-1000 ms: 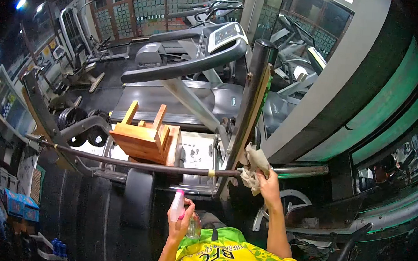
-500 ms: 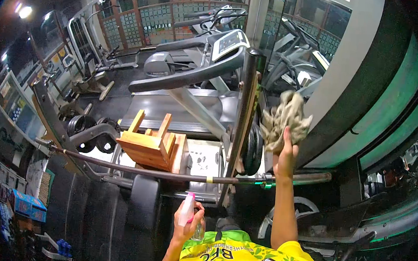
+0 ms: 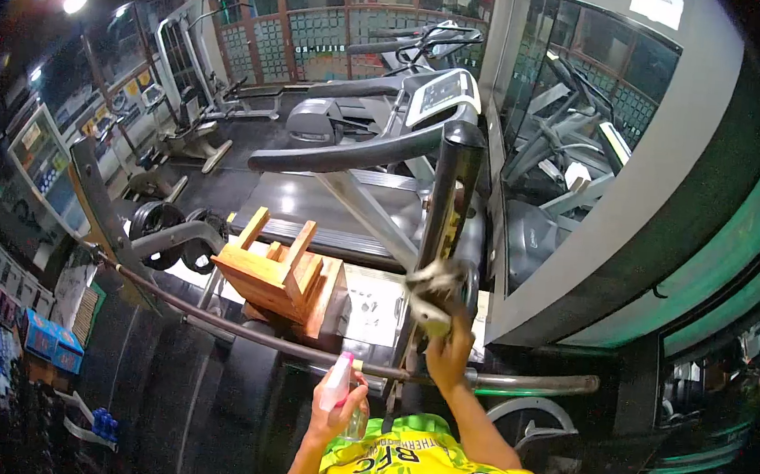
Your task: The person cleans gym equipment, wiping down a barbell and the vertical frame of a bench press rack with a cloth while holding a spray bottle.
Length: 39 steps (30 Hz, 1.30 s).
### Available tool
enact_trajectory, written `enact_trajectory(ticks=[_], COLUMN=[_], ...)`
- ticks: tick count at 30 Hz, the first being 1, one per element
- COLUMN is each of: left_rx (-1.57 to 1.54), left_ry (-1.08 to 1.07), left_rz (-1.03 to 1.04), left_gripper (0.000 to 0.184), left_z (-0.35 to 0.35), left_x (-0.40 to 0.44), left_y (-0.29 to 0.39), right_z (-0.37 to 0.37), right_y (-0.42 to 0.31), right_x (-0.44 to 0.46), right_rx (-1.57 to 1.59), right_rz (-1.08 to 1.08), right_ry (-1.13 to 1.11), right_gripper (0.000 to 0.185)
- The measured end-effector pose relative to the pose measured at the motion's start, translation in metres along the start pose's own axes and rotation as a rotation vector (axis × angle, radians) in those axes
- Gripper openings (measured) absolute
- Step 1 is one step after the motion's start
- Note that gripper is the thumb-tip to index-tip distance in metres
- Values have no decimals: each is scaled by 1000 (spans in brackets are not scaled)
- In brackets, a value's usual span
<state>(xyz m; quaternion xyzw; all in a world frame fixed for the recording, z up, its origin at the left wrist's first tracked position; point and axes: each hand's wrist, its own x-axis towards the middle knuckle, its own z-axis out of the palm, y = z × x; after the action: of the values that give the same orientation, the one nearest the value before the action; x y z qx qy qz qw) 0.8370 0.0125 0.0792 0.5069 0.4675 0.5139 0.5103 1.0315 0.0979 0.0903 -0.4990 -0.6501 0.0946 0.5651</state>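
My left hand [image 3: 329, 410] is wrapped round a small clear spray bottle [image 3: 335, 391] with a white and pink top, held low in front of my yellow shirt. A crumpled greyish-beige cloth [image 3: 431, 300] is gripped in my right hand [image 3: 451, 355], slightly blurred. That cloth is at the black upright post [image 3: 443, 215] of a barbell rack; whether it touches the post I cannot tell. Below the cloth, a long barbell [image 3: 258, 339] runs across the rack in front of me. Beneath it lies a dark padded bench [image 3: 250, 386], partly hidden.
Wooden stools [image 3: 275, 283] are stacked behind the barbell. A treadmill [image 3: 356, 200] stands beyond, with weight plates [image 3: 158, 232] at the left. On the right are a mirror [image 3: 571, 145] and a grey wall edge [image 3: 665, 195]. A blue box [image 3: 54, 342] sits at lower left.
My right hand has brought the cloth down and to the left, from beside the rack's post to in front of it. The left hand keeps the spray bottle in nearly the same place.
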Motion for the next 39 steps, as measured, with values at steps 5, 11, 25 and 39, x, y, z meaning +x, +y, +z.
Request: enact_trajectory(ticks=[5,11,25,39], left_rx=[-55,-78,-111,41], left_ry=[73,126,225,84], left_rz=[38,68,84,147], left_gripper=[20,18,20,18], left_z=[8,19,26,43], left_x=[15,14,-15,6], left_y=[11,13,2,8], right_z=[-16,-58,1,-20], right_y=[36,43,25,54], right_x=[-87,-119,98,20], right_rx=[146,621,-69,275], right_rz=[331,614,-346,363], right_ry=[-334,-579,-212,220], right_gripper=[48,40,40,17])
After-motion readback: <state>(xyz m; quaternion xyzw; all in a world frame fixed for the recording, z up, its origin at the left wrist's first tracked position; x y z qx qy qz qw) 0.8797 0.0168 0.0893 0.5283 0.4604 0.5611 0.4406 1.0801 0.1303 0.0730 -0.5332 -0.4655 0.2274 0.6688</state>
